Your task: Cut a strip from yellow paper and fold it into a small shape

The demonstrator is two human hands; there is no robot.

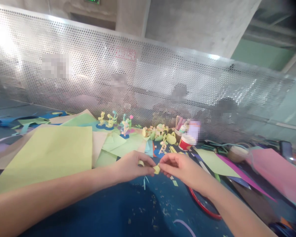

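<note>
Between my two hands is a small yellow paper piece [157, 169], pinched from both sides. My left hand [130, 166] has thumb and fingers closed on its left end, and a curled pale strip shows at those fingers. From the other side, my right hand [179, 166] grips it with thumb and fingertips. Just beyond the hands stands a small paper figure [163, 146] on a blue round base. Further left are more curled paper figures [125, 126] on blue bases. A pile of yellow-green paper pieces [159, 132] lies behind.
Yellow-green paper sheets [64, 148] cover the left of the blue table [108, 210]. A red-and-white cup [185, 142] stands behind my right hand. Red scissors handles [204, 205] lie under my right forearm. Pink sheets [279, 171] lie right. A perforated metal screen [143, 79] rises behind, people beyond it.
</note>
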